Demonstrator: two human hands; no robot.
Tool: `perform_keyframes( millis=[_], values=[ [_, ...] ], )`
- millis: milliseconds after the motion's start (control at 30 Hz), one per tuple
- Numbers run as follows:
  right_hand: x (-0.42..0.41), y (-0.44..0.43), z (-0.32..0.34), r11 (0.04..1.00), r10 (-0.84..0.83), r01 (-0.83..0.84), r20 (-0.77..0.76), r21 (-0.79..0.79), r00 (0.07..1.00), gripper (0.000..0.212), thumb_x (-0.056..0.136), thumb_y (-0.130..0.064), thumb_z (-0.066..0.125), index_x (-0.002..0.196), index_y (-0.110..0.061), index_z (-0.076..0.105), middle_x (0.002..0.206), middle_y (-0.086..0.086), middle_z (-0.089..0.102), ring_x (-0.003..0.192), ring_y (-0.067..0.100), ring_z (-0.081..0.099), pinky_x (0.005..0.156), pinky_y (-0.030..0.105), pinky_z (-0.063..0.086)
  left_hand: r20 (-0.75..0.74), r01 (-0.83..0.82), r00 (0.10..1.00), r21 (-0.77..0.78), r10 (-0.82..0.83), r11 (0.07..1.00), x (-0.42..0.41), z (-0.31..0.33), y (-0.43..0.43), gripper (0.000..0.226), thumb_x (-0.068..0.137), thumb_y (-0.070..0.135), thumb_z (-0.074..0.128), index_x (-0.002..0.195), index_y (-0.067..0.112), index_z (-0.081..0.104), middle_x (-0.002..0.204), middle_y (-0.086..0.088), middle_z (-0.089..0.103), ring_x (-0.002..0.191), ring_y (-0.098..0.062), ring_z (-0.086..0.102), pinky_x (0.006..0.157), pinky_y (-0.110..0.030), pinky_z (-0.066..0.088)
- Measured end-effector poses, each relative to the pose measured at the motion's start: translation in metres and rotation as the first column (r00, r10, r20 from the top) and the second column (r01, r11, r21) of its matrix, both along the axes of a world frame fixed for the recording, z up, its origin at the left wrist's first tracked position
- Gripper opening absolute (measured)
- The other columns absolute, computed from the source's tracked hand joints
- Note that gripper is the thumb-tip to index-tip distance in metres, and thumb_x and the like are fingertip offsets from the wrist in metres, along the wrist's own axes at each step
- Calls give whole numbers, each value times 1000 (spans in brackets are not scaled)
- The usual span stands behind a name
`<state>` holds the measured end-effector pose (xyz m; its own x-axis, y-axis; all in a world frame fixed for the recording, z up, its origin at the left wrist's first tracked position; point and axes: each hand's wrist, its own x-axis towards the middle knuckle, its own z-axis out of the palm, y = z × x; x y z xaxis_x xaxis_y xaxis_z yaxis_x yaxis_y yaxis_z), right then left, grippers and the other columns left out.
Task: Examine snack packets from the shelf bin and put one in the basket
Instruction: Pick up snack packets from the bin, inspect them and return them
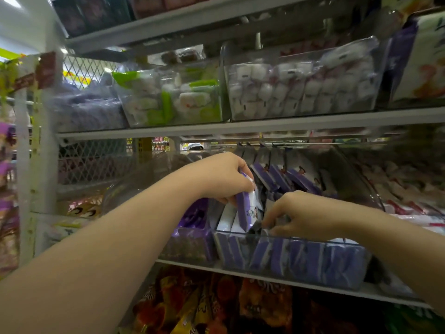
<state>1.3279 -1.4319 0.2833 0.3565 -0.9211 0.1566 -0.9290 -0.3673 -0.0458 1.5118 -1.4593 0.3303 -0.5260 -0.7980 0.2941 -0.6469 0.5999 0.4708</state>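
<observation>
Head view: left hand [224,179] grips a purple-white snack packet [249,210], held upright just above the row in the clear shelf bin [289,257] on the middle shelf. Right hand [305,215] is just right of it, fingers curled down among packets at the bin's near edge. Fingertips hidden, can't tell if they pinch anything. Far packets lean tilted. Upper-shelf bins [301,113] blurred, labels unreadable. Right forearm cut off at frame edge.

The packet [248,208] I held was glossy film; the bin [313,240] clear, smooth plastic; the shelf [240,127] matt grey metal.
</observation>
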Motion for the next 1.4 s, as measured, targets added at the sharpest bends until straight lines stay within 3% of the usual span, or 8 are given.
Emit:
perform_keyframes(
  millis=[167, 233, 433, 633, 833, 967, 1167, 1400],
  values=[
    [4, -6, 1, 998, 59, -60, -58, -13, 997, 22, 92, -25, 63, 112, -30, 72, 110, -13, 70, 95, 1, 64, 82, 12, 48, 133, -19, 990, -177, 43, 984, -14, -14, -10, 12, 92, 28, 62, 102, 22, 64, 69, 11, 59, 61, -2, 56, 47, -9, 41],
    [4, -8, 1, 997, 81, -82, -74, -5, 994, 22, 92, -23, 63, 111, -30, 72, 110, -14, 71, 95, 1, 64, 83, 12, 48, 119, -34, 991, -248, 65, 968, -19, -23, -15, 17, 93, 31, 61, 108, 24, 63, 67, 15, 49, 58, 0, 47, 43, -12, 32],
    [7, -11, 7, 991, 128, -122, -105, 64, 986, 19, 91, -19, 63, 106, -24, 74, 89, -19, 65, 66, -18, 53, 64, -4, 37, 96, -43, 991, -426, 92, 904, -24, -59, -26, 34, 95, 42, 54, 127, 32, 47, 77, 8, 49, 69, -13, 53, 62, -29, 49],
    [13, -8, 16, 967, 150, -112, -158, 227, 976, 23, 94, -16, 58, 109, -27, 71, 94, -13, 69, 83, 5, 61, 82, 24, 50, 128, -39, 981, -594, 142, 804, -14, -78, -30, 36, 96, 50, 47, 128, 32, 41, 77, 7, 57, 72, -15, 58, 56, -30, 42],
    [15, -14, 15, 973, 151, -105, -225, 206, 963, 28, 93, -16, 58, 116, -29, 68, 78, -21, 54, 70, -6, 54, 63, 8, 42, 195, 56, 978, -581, 72, 812, -6, -86, -30, 30, 98, 44, 48, 124, 30, 52, 139, 9, 52, 112, -17, 59, 85, -34, 50],
    [14, -21, 6, 987, 150, -130, -245, 97, 958, 25, 94, -16, 57, 112, -28, 69, 70, -25, 48, 64, -23, 46, 58, 3, 37, 280, 152, 960, -562, 13, 813, 6, -92, -31, 31, 102, 41, 36, 122, 28, 56, 118, 9, 63, 100, -17, 61, 83, -37, 48],
    [5, -19, -6, 991, 129, -131, -147, -6, 981, 15, 94, -28, 57, 99, -39, 65, 96, -15, 53, 83, 3, 52, 69, 16, 43, 355, 221, 935, -557, -11, 800, 13, -94, -31, 34, 104, 39, 29, 117, 25, 57, 114, 10, 66, 102, -12, 59, 102, -31, 34],
    [8, -11, -4, 967, 71, -30, 153, -252, 986, 22, 99, -26, 42, 89, -46, 45, 102, -19, 43, 95, 5, 50, 87, 35, 46, 390, 235, 921, -554, 0, 798, 15, -95, -28, 40, 106, 37, 23, 113, 25, 60, 108, 6, 69, 102, -12, 60, 108, -28, 23]
  ],
)
